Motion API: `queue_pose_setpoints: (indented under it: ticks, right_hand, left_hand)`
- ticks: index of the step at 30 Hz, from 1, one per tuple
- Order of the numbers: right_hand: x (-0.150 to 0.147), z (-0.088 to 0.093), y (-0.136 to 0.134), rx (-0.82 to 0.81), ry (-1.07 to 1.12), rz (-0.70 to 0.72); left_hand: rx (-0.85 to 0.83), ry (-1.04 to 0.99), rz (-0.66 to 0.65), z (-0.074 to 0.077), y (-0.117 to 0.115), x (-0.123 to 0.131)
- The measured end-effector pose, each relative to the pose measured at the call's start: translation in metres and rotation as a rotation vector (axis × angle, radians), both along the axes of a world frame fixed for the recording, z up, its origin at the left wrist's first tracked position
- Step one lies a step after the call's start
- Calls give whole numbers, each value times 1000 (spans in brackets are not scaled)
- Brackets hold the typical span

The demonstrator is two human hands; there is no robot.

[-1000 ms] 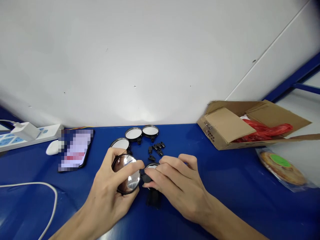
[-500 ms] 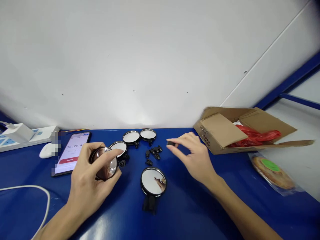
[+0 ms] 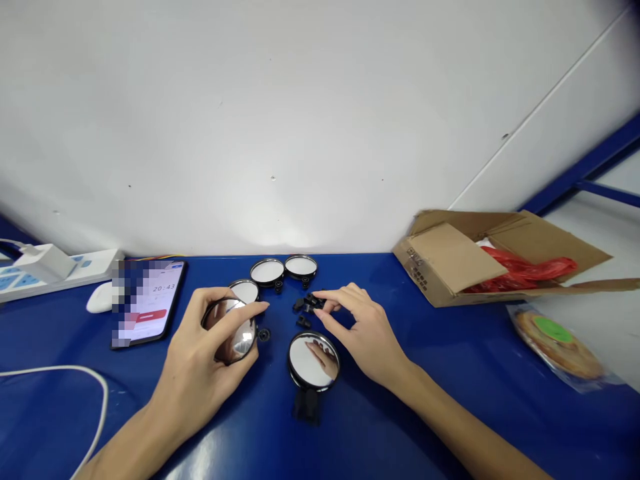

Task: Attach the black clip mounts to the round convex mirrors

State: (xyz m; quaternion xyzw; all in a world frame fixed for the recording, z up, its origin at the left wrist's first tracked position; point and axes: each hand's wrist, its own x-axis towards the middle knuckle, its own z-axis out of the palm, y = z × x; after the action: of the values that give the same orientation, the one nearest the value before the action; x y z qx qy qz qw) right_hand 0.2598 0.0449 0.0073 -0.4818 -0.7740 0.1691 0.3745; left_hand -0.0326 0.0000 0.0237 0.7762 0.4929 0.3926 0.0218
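The left grip [image 3: 200, 350] curls around a round black-rimmed mirror [image 3: 244, 339]. The right grip [image 3: 367, 327], nearly pinched together, is at small black plastic pieces [image 3: 299, 305]; whether it holds one cannot be told. Another round black-rimmed mirror [image 3: 311, 361] lies between the grips on the blue desk [image 3: 255, 427].

Held mirror [image 3: 242, 340] partly behind left hand [image 3: 200, 352]; cable [image 3: 60, 367] cropped.

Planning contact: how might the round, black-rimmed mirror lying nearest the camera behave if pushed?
The mirror seems stiff, being rimmed; it's glossy, so perhaps slippery; the boxy black fitting at one edge may make it swivel.
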Motion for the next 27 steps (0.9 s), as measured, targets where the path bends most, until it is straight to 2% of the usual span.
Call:
queue_pose_setpoints:
  ticks: [4,10,14,18,27]
  right_hand:
    - [-2,6,-4,-31,46,27]
    - [-12,17,-20,-37,114,260]
    - [-20,22,-31,90,87,373]
    - [-23,24,-37,262,20,386]
    - [-27,26,-37,424,-89,379]
  left_hand:
    - [-98,-57,-52,-4,-4,1]
    - [-167,-98,-86,-4,-9,9]
    - [-178,-119,-108,-2,-13,16]
    - [-167,-123,-142,1,-15,21]
    - [-201,-125,-131,-3,-17,21]
